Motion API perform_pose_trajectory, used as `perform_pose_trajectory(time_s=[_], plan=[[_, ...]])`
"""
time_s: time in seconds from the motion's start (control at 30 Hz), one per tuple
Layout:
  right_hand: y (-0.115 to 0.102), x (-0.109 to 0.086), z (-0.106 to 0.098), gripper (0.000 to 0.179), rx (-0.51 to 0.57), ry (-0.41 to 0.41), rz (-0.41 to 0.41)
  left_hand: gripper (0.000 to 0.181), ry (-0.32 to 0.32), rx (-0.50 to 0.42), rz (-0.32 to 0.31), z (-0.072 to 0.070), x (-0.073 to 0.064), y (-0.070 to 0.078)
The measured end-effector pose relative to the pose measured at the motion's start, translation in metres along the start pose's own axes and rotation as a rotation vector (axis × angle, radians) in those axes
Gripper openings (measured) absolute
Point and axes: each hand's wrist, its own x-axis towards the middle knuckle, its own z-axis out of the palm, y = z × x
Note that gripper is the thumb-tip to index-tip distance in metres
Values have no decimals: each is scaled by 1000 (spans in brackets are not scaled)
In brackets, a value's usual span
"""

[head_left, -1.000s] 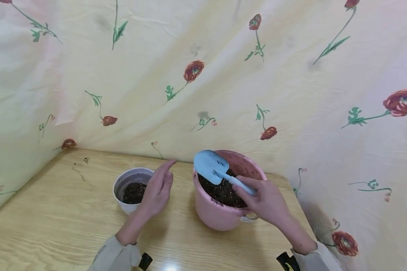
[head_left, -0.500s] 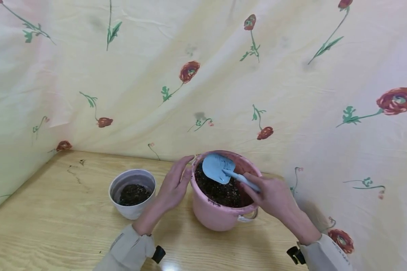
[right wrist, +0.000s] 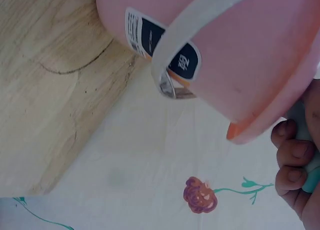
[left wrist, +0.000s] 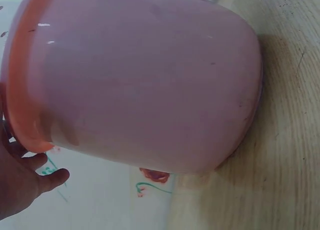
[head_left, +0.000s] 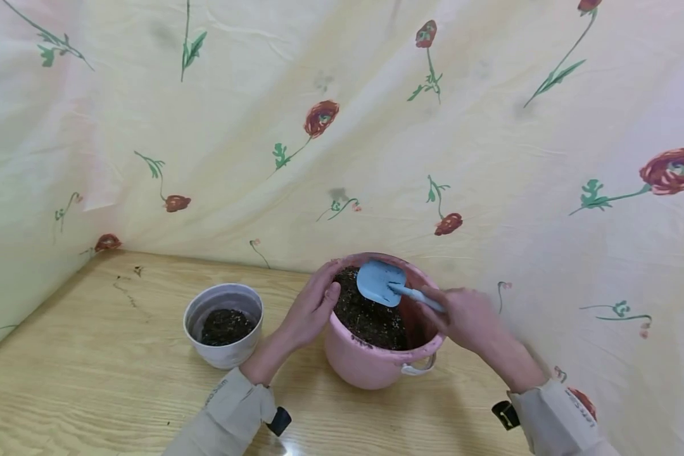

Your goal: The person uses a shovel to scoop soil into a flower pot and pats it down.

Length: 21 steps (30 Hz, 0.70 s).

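Observation:
My right hand (head_left: 473,320) grips the handle of a light blue hand trowel (head_left: 380,282), whose blade lies over the dark soil (head_left: 370,323) inside a pink bucket (head_left: 356,364). My left hand (head_left: 313,307) rests at the bucket's left rim with its fingers loosely extended. In the left wrist view, fingers (left wrist: 52,180) show beside the orange-tinted rim, spread apart. The right wrist view has curled fingers (right wrist: 292,155) around the trowel handle (right wrist: 311,177), close to the rim.
Left of the bucket stands a white pot (head_left: 222,358) with some soil in its bottom. The bucket's pale carrying handle (head_left: 418,368) hangs at its front right. Both stand on a wooden table (head_left: 91,380), and a flowered cloth (head_left: 234,126) hangs behind and at the sides.
My left hand has moved right, from beside the white pot to the bucket's rim. The trowel has shifted right and slightly lower over the soil, still in my right hand.

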Motion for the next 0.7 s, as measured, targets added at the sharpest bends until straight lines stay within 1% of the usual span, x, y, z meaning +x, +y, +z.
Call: perform_pose_trajectory(time_s=[0.07, 0.13, 0.23, 0.4, 0.53, 0.7], plan=[[2, 2, -4, 16, 1, -77, 28, 46, 1, -4, -11, 2, 0, -2], [5, 3, -9, 21, 3, -139, 57, 46, -2, -16, -20, 3, 0, -2], [10, 3, -15, 29, -3, -187, 76, 47, -4, -29, -21, 4, 1, -3], [16, 2, -22, 19, -7, -221, 82, 48, 2, -32, -11, 6, 3, -4], [17, 5, -26, 16, 8, -291, 93, 48, 2, -25, -29, 5, 3, -3], [13, 15, -27, 9, 47, -397, 81, 49, 0, -16, -51, 4, -2, -5]])
